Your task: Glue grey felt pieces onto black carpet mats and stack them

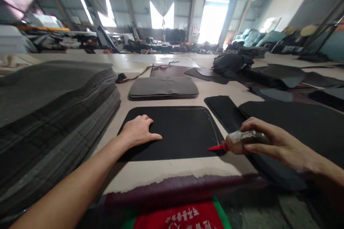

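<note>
A black rounded panel [174, 132] lies flat on the table in front of me. My left hand [139, 129] rests on its left part, thumb held apart from the fingers. In my right hand [268, 139] is a squeeze bottle [240, 141] with a red pointed nozzle, tilted so its tip is at the panel's lower right corner. A thin pale line of glue or similar [213, 123] runs along the panel's top and right edges. Whether the tip touches the surface I cannot tell.
Behind the panel sits a low stack of grey-brown rounded pieces [162, 87]. A tall pile of dark sheets [53, 114] stands at the left. Black sheets [292, 121] and a black strip [223, 111] lie at the right, with a dark bundle [231, 65] farther back.
</note>
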`<act>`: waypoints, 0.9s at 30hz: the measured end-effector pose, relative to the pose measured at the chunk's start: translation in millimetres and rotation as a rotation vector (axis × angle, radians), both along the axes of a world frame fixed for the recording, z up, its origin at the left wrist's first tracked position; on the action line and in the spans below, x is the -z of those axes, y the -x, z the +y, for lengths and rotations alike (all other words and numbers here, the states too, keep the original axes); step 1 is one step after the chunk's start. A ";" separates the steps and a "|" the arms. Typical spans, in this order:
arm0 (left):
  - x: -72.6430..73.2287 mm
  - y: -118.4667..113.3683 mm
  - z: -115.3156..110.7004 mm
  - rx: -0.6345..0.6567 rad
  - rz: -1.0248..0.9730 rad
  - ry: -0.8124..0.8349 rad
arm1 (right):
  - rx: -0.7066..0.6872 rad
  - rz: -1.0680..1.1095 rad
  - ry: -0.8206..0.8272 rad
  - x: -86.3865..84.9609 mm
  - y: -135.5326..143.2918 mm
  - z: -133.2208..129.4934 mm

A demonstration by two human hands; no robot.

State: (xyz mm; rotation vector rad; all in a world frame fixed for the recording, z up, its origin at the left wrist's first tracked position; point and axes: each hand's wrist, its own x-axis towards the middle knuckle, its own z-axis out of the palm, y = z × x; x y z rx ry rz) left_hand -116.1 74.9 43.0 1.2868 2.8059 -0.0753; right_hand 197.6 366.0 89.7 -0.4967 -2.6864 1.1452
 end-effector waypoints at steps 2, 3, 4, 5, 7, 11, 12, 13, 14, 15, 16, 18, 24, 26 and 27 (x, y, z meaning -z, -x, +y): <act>-2.5 5.5 0.2 0.010 -0.015 -0.001 | -0.151 -0.034 -0.014 -2.1 14.0 -2.1; -3.8 9.2 0.4 0.015 -0.024 -0.003 | -0.214 -0.033 -0.069 -4.3 22.5 -3.7; -5.2 13.0 0.7 0.019 -0.035 -0.004 | -0.267 -0.014 -0.144 -7.0 31.9 -6.2; -6.8 16.7 1.1 0.021 -0.046 -0.003 | -0.317 0.012 -0.222 -10.0 42.1 -9.5; -10.2 22.5 2.0 0.018 -0.071 0.002 | -0.422 0.074 -0.334 -15.4 63.6 -18.8; -18.0 26.7 3.3 0.009 -0.108 0.019 | -0.575 0.144 -0.382 -17.3 103.8 -44.3; -19.8 27.7 3.8 0.013 -0.116 0.023 | -0.599 0.147 -0.377 -15.7 112.4 -51.1; -21.3 29.3 4.4 0.018 -0.126 0.029 | -0.619 0.150 -0.372 -13.7 120.5 -57.9; -22.5 31.7 5.2 0.023 -0.136 0.036 | -0.636 0.156 -0.365 -11.5 128.2 -64.7; -23.6 34.7 6.0 0.029 -0.148 0.044 | -0.657 0.165 -0.358 -9.4 135.5 -71.6; -24.7 38.1 6.9 0.035 -0.161 0.054 | -0.679 0.177 -0.354 -7.7 142.6 -78.7; -26.9 45.1 8.9 0.049 -0.189 0.080 | -0.728 0.210 -0.358 -5.5 155.9 -93.5; -40.8 52.9 15.6 0.105 -0.255 0.159 | -0.823 0.329 -0.425 -6.1 188.1 -138.0; -47.5 51.9 16.2 0.124 -0.278 0.185 | -0.847 0.375 -0.432 -4.7 196.0 -150.0; -50.8 51.3 16.1 0.132 -0.290 0.197 | -0.860 0.396 -0.433 -3.2 199.4 -155.1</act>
